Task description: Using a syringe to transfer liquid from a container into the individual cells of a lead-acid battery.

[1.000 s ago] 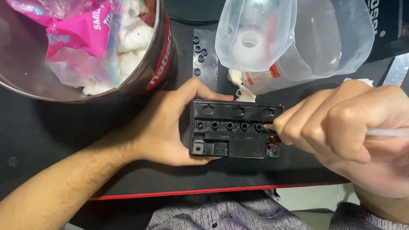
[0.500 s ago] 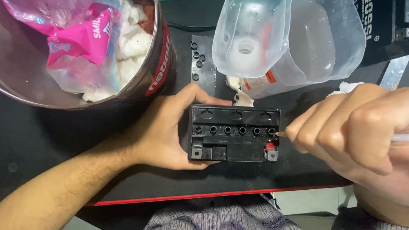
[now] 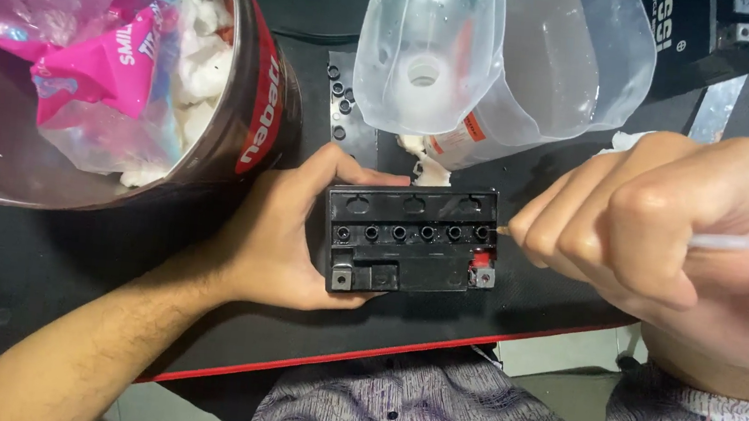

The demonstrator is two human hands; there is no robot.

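A small black battery with a row of several open filler holes sits on the black mat. My left hand grips its left end, thumb at the top edge, fingers under the front. My right hand is closed around a thin clear tube or pipette; its tip pokes out beside the battery's right end, near the last hole and the red terminal.
A large metal tin holding a pink plastic bag and white cotton stands at the left. Two clear plastic bottles lie behind the battery. Another black battery is at the top right. Small black caps lie on the mat.
My right hand has drawn back to the right, taking the tube's tip off the battery's holes to just past its right end. The left hand keeps its grip.
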